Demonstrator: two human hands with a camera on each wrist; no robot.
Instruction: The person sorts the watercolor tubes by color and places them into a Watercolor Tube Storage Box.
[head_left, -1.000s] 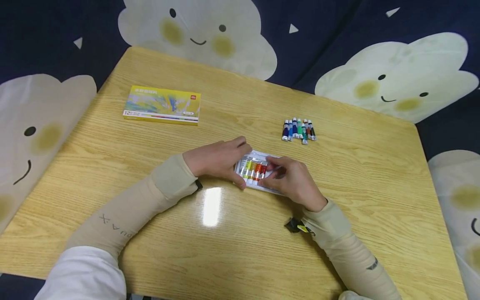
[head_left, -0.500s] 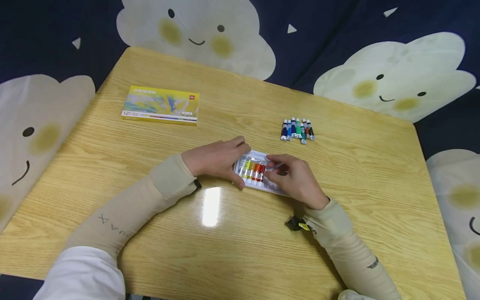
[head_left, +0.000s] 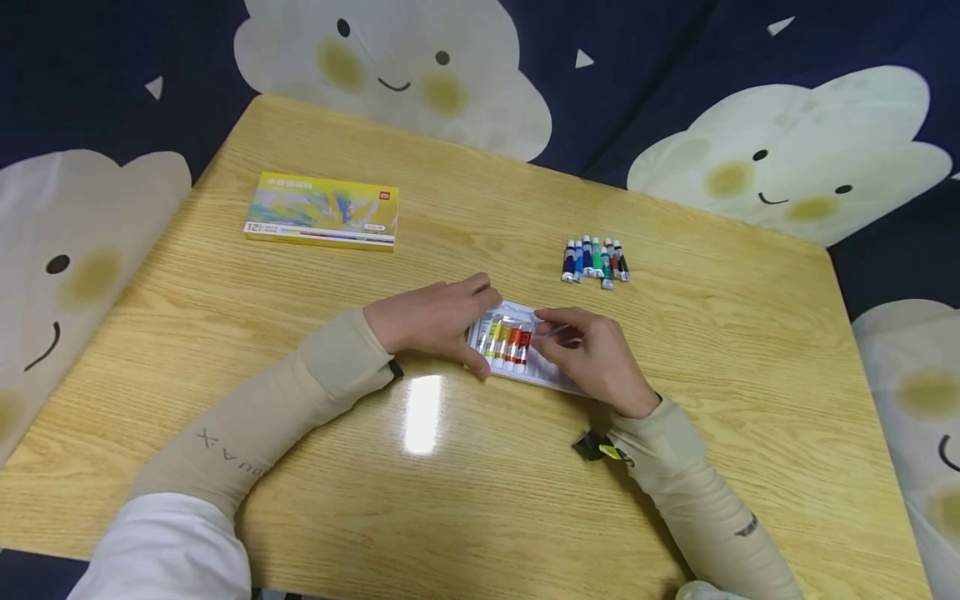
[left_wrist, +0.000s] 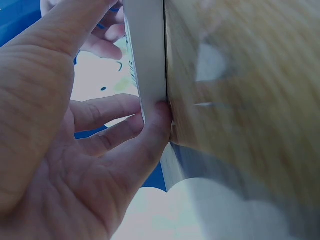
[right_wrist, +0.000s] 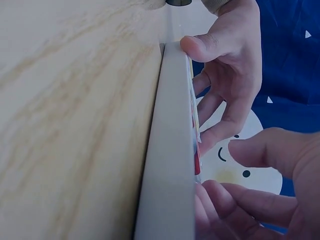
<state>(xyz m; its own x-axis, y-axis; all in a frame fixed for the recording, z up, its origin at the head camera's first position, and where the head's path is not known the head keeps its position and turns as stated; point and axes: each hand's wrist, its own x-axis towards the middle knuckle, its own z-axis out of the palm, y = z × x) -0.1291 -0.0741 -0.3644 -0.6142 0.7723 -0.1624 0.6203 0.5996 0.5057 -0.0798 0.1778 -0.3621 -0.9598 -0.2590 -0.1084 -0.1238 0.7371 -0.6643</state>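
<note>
A white plastic tray (head_left: 550,373) lies on the table, holding a row of paint tubes (head_left: 504,342) from white and yellow through orange to red. My left hand (head_left: 435,318) grips its left end, thumb on the near edge and fingers toward the far edge; the left wrist view has the thumb against the tray's side (left_wrist: 147,55). Over the right part of the tray is my right hand (head_left: 588,354), its fingertips beside the red tube (head_left: 523,350). In the right wrist view its thumb (right_wrist: 250,150) stands apart from the bent fingers, with nothing seen between them.
Several more paint tubes (head_left: 596,260), blue, green, brown and black, lie side by side behind the tray to the right. A yellow paint box (head_left: 322,212) lies flat at the back left of the wooden table (head_left: 465,500). A patterned cloth (head_left: 600,117) hangs behind.
My right hand has shifted slightly right, and its thumb has come off the red tube, which now shows more fully in the tray. The left hand stays in place.
</note>
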